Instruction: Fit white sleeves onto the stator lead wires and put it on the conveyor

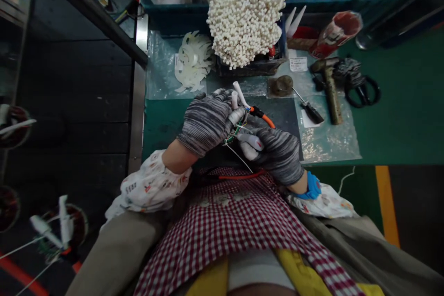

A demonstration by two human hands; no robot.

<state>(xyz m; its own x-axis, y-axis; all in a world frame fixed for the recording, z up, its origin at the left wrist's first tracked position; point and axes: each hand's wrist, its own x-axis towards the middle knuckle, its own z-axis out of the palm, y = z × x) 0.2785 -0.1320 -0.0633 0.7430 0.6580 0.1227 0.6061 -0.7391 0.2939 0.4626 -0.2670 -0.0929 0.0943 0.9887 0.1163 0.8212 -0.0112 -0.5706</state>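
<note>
Left hand [206, 122] pinches thin white sleeves [238, 95] over limp, light wires [233, 136]; right hand [279, 152] clamps the bundle just below; grip the stiffer orange lead [262, 115] close to the fingertips.

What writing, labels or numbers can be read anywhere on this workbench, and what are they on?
No text here is legible.
White label by the black tray: printed lines, too small and blurred to read.
Red-and-white wrapper at the back: markings too blurred to read.
Patterned sleeve on the left arm: small dark marks, unreadable.
Gloved left hand and right hand: no writing visible.
</note>
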